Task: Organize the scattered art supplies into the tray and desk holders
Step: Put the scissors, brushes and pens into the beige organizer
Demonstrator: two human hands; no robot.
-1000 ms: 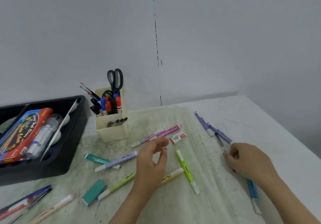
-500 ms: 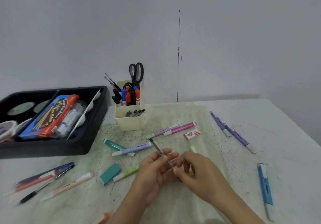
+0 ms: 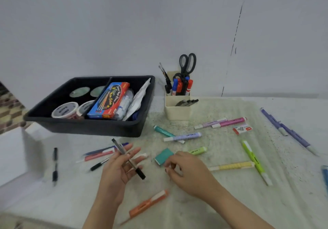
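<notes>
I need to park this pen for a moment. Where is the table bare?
Bare: right of the cream holder up to the purple pens; below the yellow marker. Crowded: between tray and teal eraser.

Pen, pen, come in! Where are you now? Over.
Left hand grip on pen. Right hand empty, near eraser. Pen not yet in holder. Loose markers on the table between.

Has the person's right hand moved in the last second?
Yes. The right hand has moved left, away from the purple pens it was beside, to the teal eraser near the left hand, which holds a grey pen.
</notes>
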